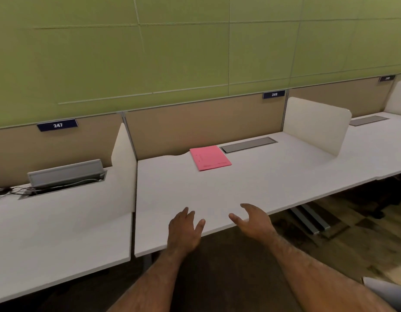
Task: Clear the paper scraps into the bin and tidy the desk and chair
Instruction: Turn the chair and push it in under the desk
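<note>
Both hands are spread and empty at lower centre: left hand, right hand, over the desk front edge. No scraps, bin or chair are seen. A pink folder lies mid-frame, near the rear. Risk: folder gets binned w/ scraps if mistaken for waste.

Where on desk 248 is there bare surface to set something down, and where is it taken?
Bare: the wide front strip of the desk between the left divider and right divider, ahead of the left hand and right hand. Taken: the back edge, by the pink folder and the closed cable hatch beside it.
</note>
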### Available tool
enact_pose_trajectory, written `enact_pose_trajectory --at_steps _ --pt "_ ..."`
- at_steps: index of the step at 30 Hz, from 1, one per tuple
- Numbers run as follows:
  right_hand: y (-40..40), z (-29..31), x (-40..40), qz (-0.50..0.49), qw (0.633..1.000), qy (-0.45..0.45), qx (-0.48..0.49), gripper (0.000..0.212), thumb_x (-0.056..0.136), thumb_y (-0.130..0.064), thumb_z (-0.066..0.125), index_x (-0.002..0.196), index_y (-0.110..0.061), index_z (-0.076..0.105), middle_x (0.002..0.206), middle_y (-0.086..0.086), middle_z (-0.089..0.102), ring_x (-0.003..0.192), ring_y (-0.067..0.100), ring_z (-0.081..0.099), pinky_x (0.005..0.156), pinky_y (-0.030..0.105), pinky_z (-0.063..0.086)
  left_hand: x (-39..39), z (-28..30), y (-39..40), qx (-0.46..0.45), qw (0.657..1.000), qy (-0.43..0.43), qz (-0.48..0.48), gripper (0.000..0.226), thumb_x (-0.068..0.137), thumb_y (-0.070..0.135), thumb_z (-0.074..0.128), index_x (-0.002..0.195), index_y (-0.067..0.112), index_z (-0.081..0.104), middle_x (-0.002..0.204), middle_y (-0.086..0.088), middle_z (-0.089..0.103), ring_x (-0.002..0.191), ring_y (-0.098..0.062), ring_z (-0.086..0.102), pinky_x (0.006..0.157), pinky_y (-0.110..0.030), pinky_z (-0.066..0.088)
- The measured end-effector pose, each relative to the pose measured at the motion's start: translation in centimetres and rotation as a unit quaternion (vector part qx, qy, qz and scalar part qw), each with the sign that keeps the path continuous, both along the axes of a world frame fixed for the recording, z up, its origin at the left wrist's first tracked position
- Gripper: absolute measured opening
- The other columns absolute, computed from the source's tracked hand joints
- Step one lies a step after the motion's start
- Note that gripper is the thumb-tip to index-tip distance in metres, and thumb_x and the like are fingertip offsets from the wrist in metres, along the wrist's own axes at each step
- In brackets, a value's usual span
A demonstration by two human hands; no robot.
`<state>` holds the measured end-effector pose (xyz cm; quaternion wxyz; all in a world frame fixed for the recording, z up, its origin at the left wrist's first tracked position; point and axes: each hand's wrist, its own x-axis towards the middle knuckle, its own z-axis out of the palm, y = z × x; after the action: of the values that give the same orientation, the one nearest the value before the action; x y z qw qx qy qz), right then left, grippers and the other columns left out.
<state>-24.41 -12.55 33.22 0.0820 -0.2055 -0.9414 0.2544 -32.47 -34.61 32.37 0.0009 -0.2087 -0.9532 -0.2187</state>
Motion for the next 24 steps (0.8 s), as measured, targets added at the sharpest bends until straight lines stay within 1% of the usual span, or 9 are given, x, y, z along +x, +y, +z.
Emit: enact_pose_trajectory --at_steps 7,10,14,18,19,22,24 --pt "-0.8 -0.1 7.2 0.023 1.000 0.014 0.000 0.083 0.079 -0.078 0.044 0.141 -0.024 0.043 0.147 0.000 0.046 0.136 0.020 0.041 0.112 0.041 0.031 7.7 0.8 -1.2 0.004 1.000 0.015 0.019 0.061 0.096 0.056 0.035 0.144 0.018 0.039 0.157 -0.006 0.029 0.143 -0.023 0.025 0.116 -0.040 0.017" --pt "-1.5 -0.3 10.7 0.033 0.999 0.008 0.007 0.085 0.080 -0.078 0.043 0.142 -0.022 0.042 0.148 0.001 0.045 0.138 0.020 0.039 0.114 0.041 0.029 11.9 0.8 -1.7 -0.021 0.999 0.038 0.017 0.062 0.096 0.057 0.035 0.145 0.019 0.037 0.156 -0.007 0.030 0.143 -0.024 0.026 0.116 -0.043 0.018" --pt "-2.3 -0.1 14.7 0.043 0.998 -0.012 0.042 0.085 0.083 -0.075 0.042 0.145 -0.018 0.039 0.153 0.003 0.038 0.142 0.021 0.032 0.118 0.041 0.024 16.0 0.7 -2.6 -0.046 0.997 0.061 0.008 0.066 0.095 0.059 0.030 0.147 0.019 0.029 0.158 -0.008 0.022 0.145 -0.026 0.018 0.116 -0.045 0.010" --pt "-2.8 0.9 18.3 0.041 0.996 -0.001 0.081 0.085 0.085 -0.074 0.038 0.150 -0.019 0.029 0.160 0.003 0.024 0.148 0.021 0.019 0.121 0.043 0.016 19.4 1.2 -2.8 -0.056 0.997 0.061 -0.002 0.071 0.094 0.063 0.021 0.151 0.021 0.017 0.162 -0.005 0.007 0.148 -0.024 0.004 0.117 -0.045 0.000" --pt "-3.0 1.0 19.3 0.040 0.994 0.011 0.097 0.087 0.085 -0.075 0.035 0.151 -0.020 0.023 0.162 0.002 0.016 0.149 0.021 0.012 0.122 0.043 0.012 20.3 1.3 -2.9 -0.060 0.996 0.061 -0.007 0.072 0.094 0.064 0.018 0.152 0.022 0.012 0.162 -0.003 0.001 0.148 -0.023 -0.002 0.116 -0.044 -0.003" --pt "-3.5 1.3 22.5 0.041 0.984 0.025 0.171 0.091 0.085 -0.078 0.022 0.154 -0.026 -0.006 0.161 -0.002 -0.018 0.148 0.020 -0.017 0.118 0.041 -0.009 23.1 1.9 -3.2 -0.082 0.993 0.082 -0.025 0.073 0.091 0.069 0.008 0.151 0.030 -0.009 0.158 0.003 -0.024 0.144 -0.019 -0.023 0.115 -0.044 -0.015" --pt "-4.1 1.5 24.3 0.036 0.980 0.030 0.192 0.089 0.085 -0.078 0.017 0.151 -0.028 -0.017 0.158 -0.004 -0.029 0.144 0.018 -0.027 0.114 0.039 -0.016 25.0 2.3 -3.8 -0.089 0.991 0.093 -0.031 0.073 0.088 0.069 0.003 0.149 0.033 -0.016 0.156 0.004 -0.031 0.142 -0.018 -0.029 0.115 -0.044 -0.017"
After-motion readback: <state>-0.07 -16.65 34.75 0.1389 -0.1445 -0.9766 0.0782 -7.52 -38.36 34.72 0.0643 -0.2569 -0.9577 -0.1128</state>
